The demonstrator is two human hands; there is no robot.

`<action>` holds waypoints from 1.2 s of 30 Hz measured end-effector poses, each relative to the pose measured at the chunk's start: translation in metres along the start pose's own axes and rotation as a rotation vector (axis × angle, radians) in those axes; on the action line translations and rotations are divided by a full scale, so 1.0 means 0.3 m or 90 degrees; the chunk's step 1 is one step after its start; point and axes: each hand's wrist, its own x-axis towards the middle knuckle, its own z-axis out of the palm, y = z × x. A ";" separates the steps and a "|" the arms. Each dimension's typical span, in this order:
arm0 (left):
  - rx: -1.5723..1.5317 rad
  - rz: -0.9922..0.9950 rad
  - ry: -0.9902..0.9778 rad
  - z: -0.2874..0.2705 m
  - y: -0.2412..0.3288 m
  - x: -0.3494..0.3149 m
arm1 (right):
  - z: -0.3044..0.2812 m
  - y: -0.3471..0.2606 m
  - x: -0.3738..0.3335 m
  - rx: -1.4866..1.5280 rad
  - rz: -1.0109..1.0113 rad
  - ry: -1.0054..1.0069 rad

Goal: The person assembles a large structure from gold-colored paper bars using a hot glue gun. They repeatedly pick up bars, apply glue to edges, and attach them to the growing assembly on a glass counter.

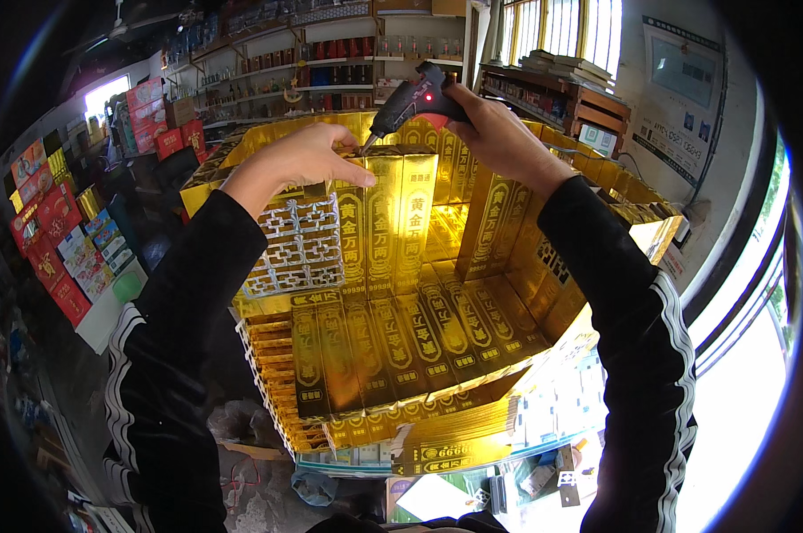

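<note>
My right hand [499, 131] is wrapped round the handle of a black hot glue gun [410, 99] with a small red light. The gun tilts down to the left, its nozzle at the top edge of a gold cardboard wall [384, 222]. My left hand [299, 160] grips that wall's top, the thumb against its front face and the other fingers partly hidden behind. Beneath the left wrist, a silver lattice panel [293, 244] is fixed beside the wall. Both belong to a large model of shiny gold printed strips, with a gold floor [410, 346].
A stack of gold strips [459, 435] lies at the model's front, on a glass-topped table [357, 460]. Red printed boxes [55, 231] stand at left. Loaded shelves [330, 75] line the back, and a wooden rack [561, 98] stands below the window.
</note>
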 end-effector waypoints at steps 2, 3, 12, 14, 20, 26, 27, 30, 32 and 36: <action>-0.006 -0.002 -0.001 0.000 0.001 0.000 | 0.008 0.010 0.005 -0.024 -0.021 0.013; -0.011 -0.003 -0.001 0.000 0.002 0.000 | 0.011 0.013 0.007 -0.035 -0.016 0.013; 0.005 -0.074 0.034 -0.002 0.018 -0.011 | 0.021 -0.007 0.019 -0.083 -0.016 0.047; 0.012 -0.087 0.041 -0.001 0.021 -0.013 | 0.022 -0.015 0.016 -0.095 -0.022 0.060; 0.010 -0.087 0.061 0.002 0.027 -0.021 | 0.023 -0.042 0.006 -0.155 -0.058 0.105; 0.023 -0.107 0.060 0.006 0.033 -0.019 | 0.028 -0.072 0.004 -0.254 -0.104 0.156; 0.027 -0.099 0.060 0.006 0.032 -0.020 | 0.028 -0.075 0.004 -0.261 -0.120 0.169; 0.021 -0.075 0.041 -0.008 0.024 -0.029 | 0.024 -0.086 -0.004 -0.302 -0.170 0.190; -0.006 -0.066 0.014 -0.023 0.019 -0.034 | 0.023 -0.094 -0.017 -0.322 -0.207 0.202; -0.091 -0.046 -0.053 -0.057 0.013 -0.037 | 0.014 -0.100 -0.040 -0.317 -0.248 0.225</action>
